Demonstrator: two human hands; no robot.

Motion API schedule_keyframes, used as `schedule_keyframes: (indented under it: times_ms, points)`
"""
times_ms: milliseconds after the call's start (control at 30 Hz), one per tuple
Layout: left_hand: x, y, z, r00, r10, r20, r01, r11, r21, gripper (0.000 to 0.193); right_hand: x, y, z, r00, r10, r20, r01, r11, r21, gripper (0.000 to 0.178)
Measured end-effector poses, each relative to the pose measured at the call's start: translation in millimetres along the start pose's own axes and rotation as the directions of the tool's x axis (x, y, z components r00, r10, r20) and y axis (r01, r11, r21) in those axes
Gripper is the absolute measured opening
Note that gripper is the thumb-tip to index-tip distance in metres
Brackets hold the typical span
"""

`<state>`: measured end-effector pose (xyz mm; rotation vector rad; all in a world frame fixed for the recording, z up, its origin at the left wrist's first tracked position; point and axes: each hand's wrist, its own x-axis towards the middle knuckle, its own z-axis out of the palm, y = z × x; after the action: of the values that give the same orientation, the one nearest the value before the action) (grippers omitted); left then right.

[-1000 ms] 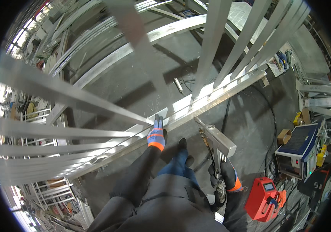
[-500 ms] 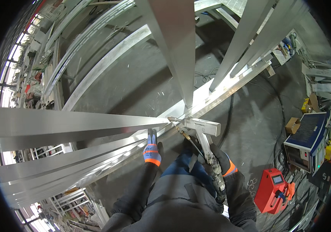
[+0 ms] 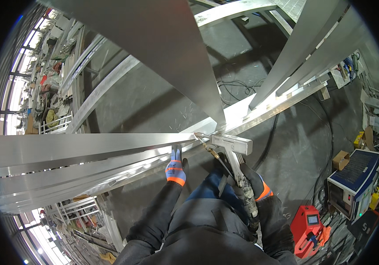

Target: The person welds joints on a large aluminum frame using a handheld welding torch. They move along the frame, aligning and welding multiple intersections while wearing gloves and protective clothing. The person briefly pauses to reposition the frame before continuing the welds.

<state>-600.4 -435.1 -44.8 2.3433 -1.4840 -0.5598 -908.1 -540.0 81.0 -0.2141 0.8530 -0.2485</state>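
Along the rail (image 3: 260, 114), I am resting the left hand (image 3: 175, 170), fingers straight and together; right hand (image 3: 252, 182) wrapped round the torch (image 3: 231, 143), I am aiming there, presumably needing steadiness next.

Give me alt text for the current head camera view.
A gloved right grip holds a welding gun, its nozzle at the end of a metal slat; the left grip is at the rail. A red machine and a blue-and-white machine stand at right.

Red machine (image 3: 302, 227), open cardboard box (image 3: 341, 160)
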Motion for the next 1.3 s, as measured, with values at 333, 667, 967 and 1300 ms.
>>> schedule_keyframes:
  times_ms: [333,667,967,1300]
  points:
    - [-2,-4,9,0.997,-0.071,0.015,0.070,0.997,0.041,0.057,2,-2,11,0.986,-0.082,0.143,0.090,0.995,-0.052,0.050]
    - [0,-6,12,0.997,-0.004,-0.071,0.010,0.996,0.088,0.050,6,1,8,0.978,-0.100,0.184,0.108,0.993,-0.036,0.051]
    - [-1,-10,14,0.994,-0.111,0.012,0.110,0.992,0.060,0.059,-1,-2,6,0.980,-0.071,0.184,0.077,0.997,-0.025,0.054]
    - [-4,-19,22,0.999,-0.024,-0.039,0.028,0.995,0.092,0.056,-7,0,4,0.998,-0.028,0.054,0.031,0.998,-0.045,0.040]
